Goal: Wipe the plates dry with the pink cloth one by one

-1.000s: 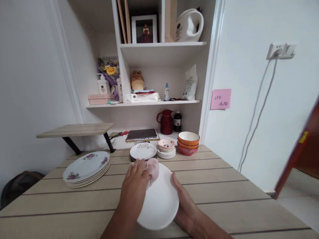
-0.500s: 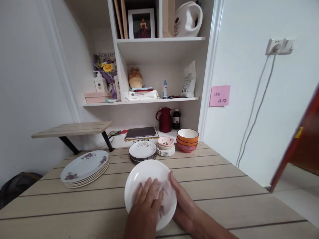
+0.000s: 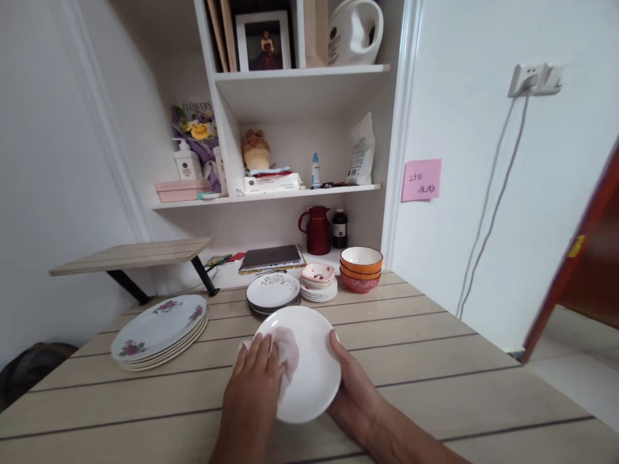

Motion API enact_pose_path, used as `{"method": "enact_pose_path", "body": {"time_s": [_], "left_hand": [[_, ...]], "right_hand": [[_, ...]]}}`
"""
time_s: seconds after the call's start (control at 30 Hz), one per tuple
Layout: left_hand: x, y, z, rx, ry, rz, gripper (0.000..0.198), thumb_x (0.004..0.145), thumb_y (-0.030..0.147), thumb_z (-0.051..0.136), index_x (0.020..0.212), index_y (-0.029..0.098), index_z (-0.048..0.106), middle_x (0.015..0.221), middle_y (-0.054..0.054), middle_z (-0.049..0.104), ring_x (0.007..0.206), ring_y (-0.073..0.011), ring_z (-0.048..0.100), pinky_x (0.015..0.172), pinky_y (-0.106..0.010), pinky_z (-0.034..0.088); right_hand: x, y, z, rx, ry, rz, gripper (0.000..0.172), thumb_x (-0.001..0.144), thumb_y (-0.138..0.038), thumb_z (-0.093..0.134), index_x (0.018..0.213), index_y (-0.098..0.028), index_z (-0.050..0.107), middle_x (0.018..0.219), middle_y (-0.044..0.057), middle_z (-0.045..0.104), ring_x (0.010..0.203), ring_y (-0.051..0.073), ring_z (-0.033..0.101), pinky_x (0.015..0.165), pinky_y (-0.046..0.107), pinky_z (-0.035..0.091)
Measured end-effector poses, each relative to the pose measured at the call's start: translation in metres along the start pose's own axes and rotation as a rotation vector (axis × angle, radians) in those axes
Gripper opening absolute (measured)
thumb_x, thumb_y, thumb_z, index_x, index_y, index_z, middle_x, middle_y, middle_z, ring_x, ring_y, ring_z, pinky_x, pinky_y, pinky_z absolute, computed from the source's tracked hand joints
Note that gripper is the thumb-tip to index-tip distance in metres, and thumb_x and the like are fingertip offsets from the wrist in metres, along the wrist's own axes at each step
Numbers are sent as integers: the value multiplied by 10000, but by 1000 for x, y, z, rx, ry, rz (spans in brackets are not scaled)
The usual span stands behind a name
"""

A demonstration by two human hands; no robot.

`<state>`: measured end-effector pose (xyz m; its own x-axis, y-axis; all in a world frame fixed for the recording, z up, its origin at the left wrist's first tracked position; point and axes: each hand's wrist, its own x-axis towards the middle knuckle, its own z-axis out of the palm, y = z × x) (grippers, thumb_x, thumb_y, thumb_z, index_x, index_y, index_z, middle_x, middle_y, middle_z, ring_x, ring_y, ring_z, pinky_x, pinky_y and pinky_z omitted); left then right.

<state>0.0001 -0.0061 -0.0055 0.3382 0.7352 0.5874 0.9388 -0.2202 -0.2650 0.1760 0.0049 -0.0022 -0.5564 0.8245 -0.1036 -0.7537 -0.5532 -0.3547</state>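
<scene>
A plain white plate (image 3: 309, 367) is held just above the slatted wooden table (image 3: 435, 361) in front of me. My right hand (image 3: 355, 386) grips its right rim, thumb on top. My left hand (image 3: 254, 386) presses a pale pink cloth (image 3: 287, 348) flat against the plate's left part, fingers stretched over the cloth.
A stack of flowered plates (image 3: 157, 328) lies at the left. Behind the white plate are a stack of dark-rimmed plates (image 3: 273, 293), small saucers with a pink dish (image 3: 318, 283) and stacked orange bowls (image 3: 360, 267). Shelves (image 3: 300, 190) with bottles and a red jug (image 3: 316, 229) stand behind.
The cloth under my left hand slid from the plate's lower middle to its left side. The right hand kept hold of the rim. The view shifted slightly.
</scene>
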Motion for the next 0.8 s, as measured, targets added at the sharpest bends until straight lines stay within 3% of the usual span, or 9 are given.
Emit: {"method": "enact_pose_path", "body": {"time_s": [0.17,0.27,0.43,0.57,0.7,0.8], "left_hand": [[-28,8,-2,81,223,217,340,882,136,400,1129,160,633,1204,-71,666,1097,-235,615,862,-400,513],[-23,19,-8,62,241,249,351,899,164,388,1170,154,612,1225,-72,653,1087,-238,622,827,-399,534],[3,41,-20,-110,26,210,449,878,142,456,1314,239,509,1391,-29,509,1238,-257,517,945,-467,498],[34,36,-24,-197,-151,51,448,896,164,452,1321,296,504,1422,-29,470,1319,-266,417,1039,-503,406],[57,18,-22,-88,-155,-140,408,910,209,451,1311,213,523,1398,-108,493,1326,-281,405,1080,-523,321],[55,12,-22,-10,-135,-162,396,912,206,445,1293,153,538,1373,-146,512,1294,-282,449,1080,-515,322]], "right_hand": [[1,-1,-3,-19,-3,24,724,857,-623,433,1322,-69,482,1171,170,664,1074,255,616,976,380,411],[-1,0,-1,-44,-46,65,728,863,-639,401,1303,-68,502,1171,171,663,1072,253,618,962,377,419],[-5,3,3,-98,-83,85,707,880,-622,383,1289,-62,521,1152,163,672,1070,237,619,962,344,413],[-1,5,1,-103,-105,17,643,882,-595,415,1301,-118,523,1132,128,690,1059,237,624,1009,373,375],[3,5,-3,-111,-104,8,648,862,-617,429,1312,-159,517,1173,133,672,1079,265,612,1028,437,352],[3,3,-4,-108,-81,-8,656,860,-618,426,1304,-145,520,1177,146,667,1095,275,603,1031,457,348]]}}
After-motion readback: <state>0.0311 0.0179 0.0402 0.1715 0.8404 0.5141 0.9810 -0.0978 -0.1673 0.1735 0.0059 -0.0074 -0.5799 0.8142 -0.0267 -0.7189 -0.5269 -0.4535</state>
